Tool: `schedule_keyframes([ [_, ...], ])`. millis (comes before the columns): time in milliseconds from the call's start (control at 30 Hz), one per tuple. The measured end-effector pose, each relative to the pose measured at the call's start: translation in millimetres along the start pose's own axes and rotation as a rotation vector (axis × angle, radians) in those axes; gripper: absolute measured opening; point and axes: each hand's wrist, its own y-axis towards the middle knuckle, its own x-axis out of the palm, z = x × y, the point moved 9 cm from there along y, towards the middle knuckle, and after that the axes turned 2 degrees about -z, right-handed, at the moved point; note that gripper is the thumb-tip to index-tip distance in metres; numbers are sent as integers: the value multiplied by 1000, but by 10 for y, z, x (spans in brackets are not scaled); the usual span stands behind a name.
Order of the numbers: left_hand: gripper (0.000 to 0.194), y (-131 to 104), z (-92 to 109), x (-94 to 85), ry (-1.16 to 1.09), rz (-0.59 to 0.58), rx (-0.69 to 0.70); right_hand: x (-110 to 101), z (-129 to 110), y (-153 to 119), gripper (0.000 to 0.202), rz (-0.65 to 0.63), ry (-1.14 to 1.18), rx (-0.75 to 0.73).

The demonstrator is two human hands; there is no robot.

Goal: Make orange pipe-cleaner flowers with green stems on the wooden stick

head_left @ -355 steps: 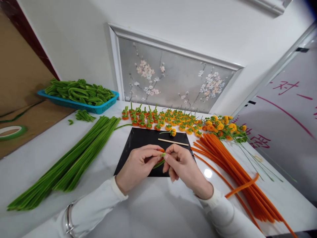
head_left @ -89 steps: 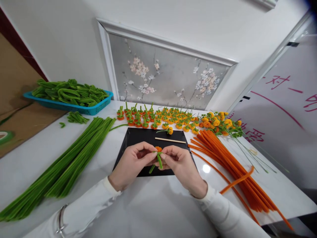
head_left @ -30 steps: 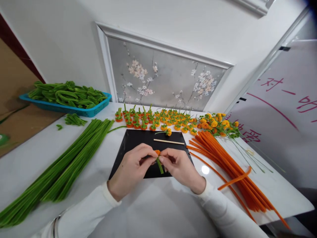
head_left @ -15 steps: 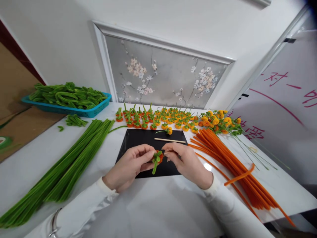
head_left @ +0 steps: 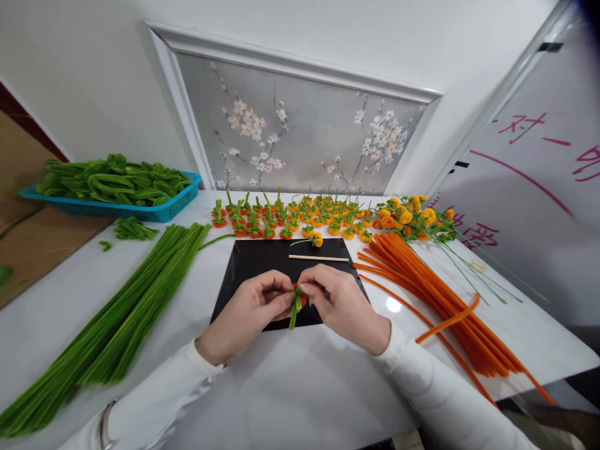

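Over the black mat (head_left: 262, 256), my left hand (head_left: 250, 312) pinches a small orange flower with green leaves and a green stem piece (head_left: 295, 309) hanging down toward me. My right hand (head_left: 344, 306) is closed at the right side of the same flower, thumb and fingertips pressed on its edge. The fingertips of both hands hide part of the flower. Beyond them a thin pale stick (head_left: 319, 258) lies across the mat, with a yellow flower (head_left: 317, 240) at the mat's far edge.
Green fuzzy stems (head_left: 135, 300) lie at the left, orange ones (head_left: 435, 300) at the right. A blue basket (head_left: 173, 206) of green pieces stands at the back left. Rows of small flowers (head_left: 269, 231) line the back, beside a yellow flower bunch (head_left: 405, 217).
My right hand has moved left and now touches the flower, from which it was slightly apart. The view has shifted a little.
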Motion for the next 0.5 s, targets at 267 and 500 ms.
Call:
schedule_keyframes([
  [267, 16, -13, 147, -210, 73, 213, 172, 441, 200, -158, 35, -354, 654, 479],
  [500, 19, -31, 195, -184, 168, 226, 223, 542, 227, -174, 16, -303, 787, 580],
])
